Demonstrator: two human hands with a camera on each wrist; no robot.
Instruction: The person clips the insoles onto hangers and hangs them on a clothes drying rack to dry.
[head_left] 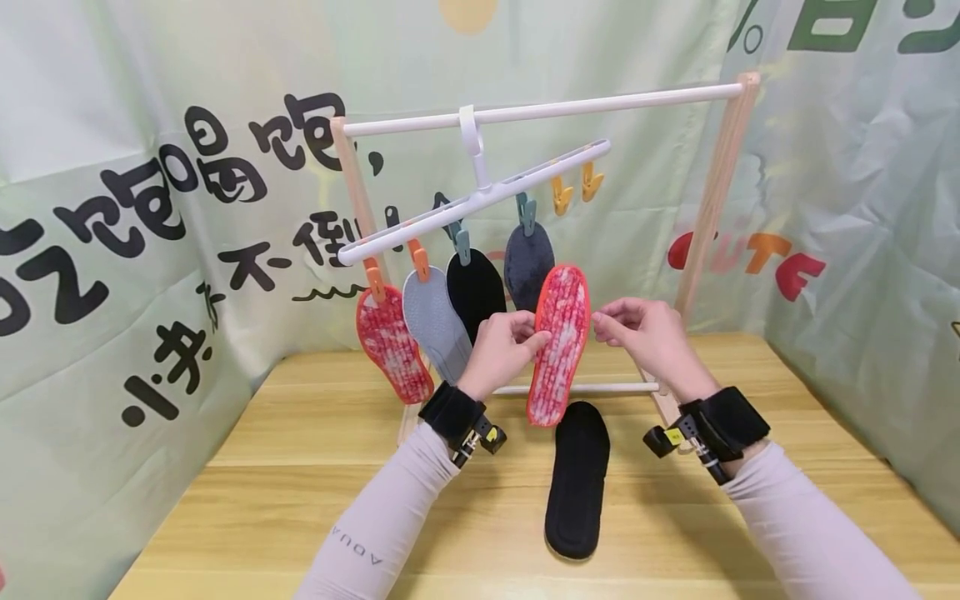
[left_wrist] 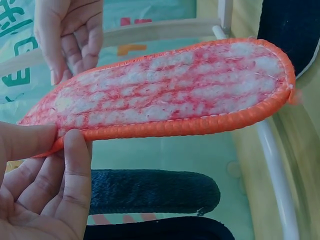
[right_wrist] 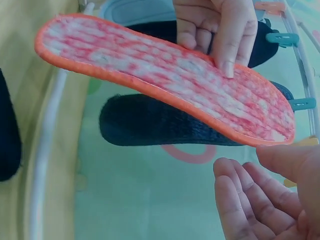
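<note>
My left hand pinches a red-and-white insole with an orange edge by its left side, thumb on the face. The insole hangs upright in front of the rack. My right hand is by its right edge, the thumb tip right at the orange border and the fingers loosely bent with nothing between them, as the right wrist view shows. Behind the held insole, a dark grey-blue insole hangs from a teal clip. Two yellow clips to its right hold nothing.
A white clip hanger hooks over the rack's top bar, tilted up to the right. Clipped on its left are a red insole, a light grey insole and a black insole. Another black insole lies on the wooden table.
</note>
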